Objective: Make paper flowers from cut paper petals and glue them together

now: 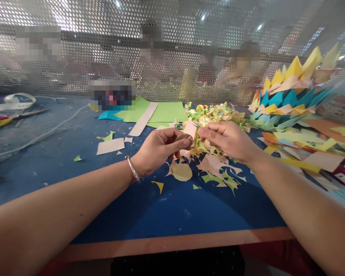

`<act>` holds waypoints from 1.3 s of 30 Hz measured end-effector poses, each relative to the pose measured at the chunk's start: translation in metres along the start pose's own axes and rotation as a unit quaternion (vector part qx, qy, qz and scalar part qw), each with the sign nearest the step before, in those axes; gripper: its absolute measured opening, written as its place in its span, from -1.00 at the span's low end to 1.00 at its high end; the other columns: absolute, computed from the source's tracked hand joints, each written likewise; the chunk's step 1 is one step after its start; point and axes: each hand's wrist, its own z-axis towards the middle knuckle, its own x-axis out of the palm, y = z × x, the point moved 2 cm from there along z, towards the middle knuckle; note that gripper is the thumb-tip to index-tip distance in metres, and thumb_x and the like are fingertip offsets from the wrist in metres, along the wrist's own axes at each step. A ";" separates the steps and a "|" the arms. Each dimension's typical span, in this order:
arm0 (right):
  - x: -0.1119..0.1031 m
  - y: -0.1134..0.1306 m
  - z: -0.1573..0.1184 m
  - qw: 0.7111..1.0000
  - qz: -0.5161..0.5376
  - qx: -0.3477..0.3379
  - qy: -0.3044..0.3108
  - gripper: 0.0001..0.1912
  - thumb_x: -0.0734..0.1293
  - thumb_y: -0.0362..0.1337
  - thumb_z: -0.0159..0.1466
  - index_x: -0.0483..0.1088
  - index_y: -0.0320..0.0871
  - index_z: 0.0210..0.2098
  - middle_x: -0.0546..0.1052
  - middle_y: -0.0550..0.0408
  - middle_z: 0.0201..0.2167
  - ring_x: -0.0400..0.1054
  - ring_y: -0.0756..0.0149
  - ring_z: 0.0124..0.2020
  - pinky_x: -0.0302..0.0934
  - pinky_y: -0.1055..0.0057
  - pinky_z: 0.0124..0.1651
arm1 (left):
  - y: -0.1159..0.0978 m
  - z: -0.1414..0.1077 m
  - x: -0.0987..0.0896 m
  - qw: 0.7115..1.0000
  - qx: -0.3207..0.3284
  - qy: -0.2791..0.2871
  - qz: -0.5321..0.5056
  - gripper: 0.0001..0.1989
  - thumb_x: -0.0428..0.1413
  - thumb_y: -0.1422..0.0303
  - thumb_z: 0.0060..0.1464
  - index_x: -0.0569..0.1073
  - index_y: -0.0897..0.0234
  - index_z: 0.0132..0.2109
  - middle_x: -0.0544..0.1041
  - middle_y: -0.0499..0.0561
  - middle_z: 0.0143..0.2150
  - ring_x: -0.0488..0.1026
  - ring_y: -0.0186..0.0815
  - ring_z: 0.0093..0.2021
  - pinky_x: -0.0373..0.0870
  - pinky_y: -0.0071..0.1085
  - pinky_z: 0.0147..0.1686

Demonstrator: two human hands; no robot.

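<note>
My left hand, with a silver bangle at the wrist, is closed in a pinch above the table. A small brownish rounded piece shows at its fingertips; its kind is unclear. Just to the right, my right hand is also pinched, around a thin pointed metal tool whose tip points left; most of it is hidden by the fingers. A pale pink paper piece shows between the hands. Below them lie a pale yellow paper oval, pink paper offcuts and a thin dark blue stick.
Curled paper bits are heaped behind my hands. Green sheets and a pink strip lie further back. A folded-paper tiered model stands right, near paper strips. Scissors and a white cord lie left.
</note>
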 end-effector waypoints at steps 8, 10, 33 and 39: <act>0.005 0.001 -0.002 0.999 -0.044 -0.014 0.013 -0.46 0.30 0.20 0.28 0.26 -0.13 -0.52 0.08 0.29 -0.66 -0.07 0.50 -0.63 -0.20 0.42 -0.56 | 0.004 0.003 -0.001 1.000 -0.019 0.002 0.018 -0.84 0.22 0.33 0.13 0.47 0.33 -0.33 0.56 -0.01 -0.37 0.37 -0.52 -0.53 0.27 -0.56 -0.55; 0.005 0.000 -0.001 0.991 -0.136 -0.014 0.001 -0.49 0.30 0.16 0.29 0.31 -0.14 -0.50 0.15 0.25 -0.65 0.00 0.47 -0.60 -0.15 0.41 -0.52 | 0.005 0.005 -0.003 0.998 -0.015 0.003 0.054 -0.81 0.21 0.32 0.13 0.46 0.32 -0.39 0.52 -0.03 -0.45 0.36 -0.50 -0.54 0.25 -0.54 -0.55; 0.017 -0.002 -0.001 0.940 -0.314 0.046 0.127 -0.60 0.29 0.09 0.29 0.42 -0.13 -0.39 0.48 0.05 -0.55 0.27 0.32 -0.56 -0.06 0.37 -0.49 | -0.006 0.006 -0.026 0.877 -0.081 0.071 0.469 -0.40 0.07 0.03 0.15 0.18 0.21 -0.75 0.24 -0.04 -0.81 0.12 -0.41 -0.76 -0.08 -0.38 -0.63; 0.020 0.000 -0.002 0.944 -0.300 0.041 0.134 -0.62 0.28 0.06 0.30 0.44 -0.13 -0.34 0.52 0.06 -0.52 0.25 0.35 -0.58 -0.04 0.37 -0.49 | -0.018 -0.004 -0.020 0.813 -0.007 0.069 0.578 -0.64 0.12 0.25 0.07 0.40 0.24 -0.64 0.34 0.00 -0.70 0.06 -0.40 -0.69 -0.16 -0.37 -0.58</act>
